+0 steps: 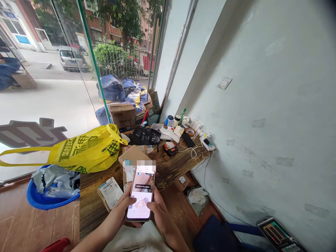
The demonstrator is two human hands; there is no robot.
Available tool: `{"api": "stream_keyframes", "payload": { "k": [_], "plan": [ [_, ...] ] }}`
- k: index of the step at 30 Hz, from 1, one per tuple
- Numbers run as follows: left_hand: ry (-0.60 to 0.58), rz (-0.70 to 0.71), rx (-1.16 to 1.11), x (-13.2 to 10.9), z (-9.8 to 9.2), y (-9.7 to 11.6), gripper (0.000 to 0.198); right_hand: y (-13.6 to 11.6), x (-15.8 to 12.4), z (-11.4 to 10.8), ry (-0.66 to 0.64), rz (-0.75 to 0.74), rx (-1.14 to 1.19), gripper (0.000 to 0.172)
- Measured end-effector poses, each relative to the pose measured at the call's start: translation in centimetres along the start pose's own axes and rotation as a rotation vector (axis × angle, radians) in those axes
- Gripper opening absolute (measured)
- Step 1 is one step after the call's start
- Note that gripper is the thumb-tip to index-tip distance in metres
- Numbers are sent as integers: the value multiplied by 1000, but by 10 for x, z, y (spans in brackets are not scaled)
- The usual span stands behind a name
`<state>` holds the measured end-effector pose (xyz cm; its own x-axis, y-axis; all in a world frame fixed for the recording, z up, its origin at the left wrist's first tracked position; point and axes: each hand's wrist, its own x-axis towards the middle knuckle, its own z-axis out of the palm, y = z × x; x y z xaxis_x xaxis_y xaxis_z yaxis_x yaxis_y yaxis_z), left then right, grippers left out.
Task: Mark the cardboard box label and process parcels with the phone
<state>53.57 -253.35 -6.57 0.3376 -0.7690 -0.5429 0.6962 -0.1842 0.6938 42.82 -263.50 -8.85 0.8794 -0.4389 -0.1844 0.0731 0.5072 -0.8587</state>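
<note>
A smartphone (pixel 141 196) with a lit screen is held upright between both hands, close to my body. My left hand (pixel 126 203) wraps its left edge, thumb lying over the lower screen. On the other edge my right hand (pixel 156 203) grips it, with its thumb on the lower right of the screen. A photo with a dark message box fills the upper screen; its text is too small to read. Just behind the phone lies a cardboard box (pixel 132 155). A small parcel with a white label (pixel 111 192) rests left of my left hand.
A yellow bag (pixel 86 148) lies on the wooden table (pixel 90 203), above a blue basin (pixel 39 199) of plastic wrappings. Farther back are a black plastic bag (pixel 145 135), an orange-black device (pixel 170 148), a dark phone (pixel 188 140) and cables. A wall stands at right, glass at left.
</note>
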Motion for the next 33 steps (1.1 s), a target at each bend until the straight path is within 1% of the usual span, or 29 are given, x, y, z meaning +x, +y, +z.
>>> {"api": "stream_keyframes", "payload": {
  "k": [2, 5, 9, 14, 19, 22, 24, 30, 33],
  "plan": [
    [-7, 3, -26, 1, -1, -1, 83, 2, 1, 0, 41, -8, 8, 54],
    [-4, -27, -37, 4, -3, -3, 87, 6, 2, 0, 84, -5, 29, 51],
    [-11, -30, -45, 4, -5, -4, 85, 6, 2, 1, 167, -7, -34, 45],
    [7, -21, -57, 3, -3, -6, 86, 4, 1, 4, 127, -11, -8, 49],
    [7, -21, -18, 0, 0, -5, 84, 4, 0, 3, 181, 14, -22, 45],
    [11, 0, -30, -3, 2, -3, 80, 8, 0, 0, 133, -17, -5, 47],
    [12, 11, -40, -4, 4, -1, 79, 12, 0, -2, 130, -38, -13, 46],
    [-4, -11, -25, -3, 5, 2, 92, 18, -1, -6, 163, -35, -17, 45],
    [15, 32, -32, -2, 5, -3, 97, 21, 3, -1, 189, -49, 58, 46]
  ]
}}
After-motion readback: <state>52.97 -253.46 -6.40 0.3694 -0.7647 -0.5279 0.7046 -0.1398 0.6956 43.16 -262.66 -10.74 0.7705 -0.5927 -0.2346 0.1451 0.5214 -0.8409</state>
